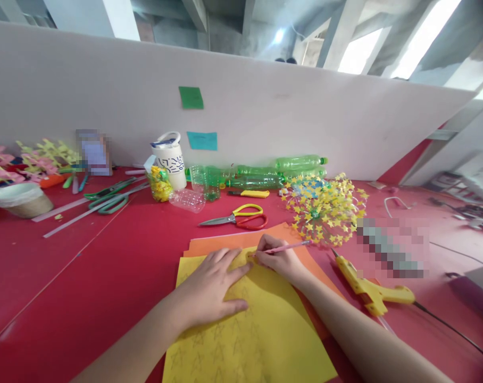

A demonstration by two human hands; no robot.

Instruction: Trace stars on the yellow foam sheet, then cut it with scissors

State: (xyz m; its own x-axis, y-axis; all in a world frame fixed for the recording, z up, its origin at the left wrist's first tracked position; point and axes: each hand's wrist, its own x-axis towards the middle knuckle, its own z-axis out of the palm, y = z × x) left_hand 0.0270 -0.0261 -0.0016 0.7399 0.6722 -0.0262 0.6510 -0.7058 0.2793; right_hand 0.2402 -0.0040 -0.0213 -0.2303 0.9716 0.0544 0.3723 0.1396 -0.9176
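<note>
The left hand [213, 287] lies flat on the yellow sheet [283, 332], with its fingers spread, and it grasps nothing. The right hand [280, 261] is closed around a pink pencil [286, 247], whose lower end meets the sheet near its far edge. The yellow sheet lies on the red surface [117, 303] directly in front of the person, on top of orange paper [221, 246].

As for the progress, several rows of pencilled stars [215, 348] are drawn on the left and near part of the sheet (how many exactly, I cannot tell, because the lines are faint and the left hand covers some). The right part of the sheet seems to carry no marks, so I judge that the drawing is only partly done. No cut is visible in the sheet, and the scissors [228, 219] lie beyond the paper, apart from both hands.

To the right, beyond the sheet, stands a bunch of small yellow stars [339, 213], which looks like a piece mostly made up. The yellow glue gun [361, 282] lies near it, and no hand touches it.
</note>
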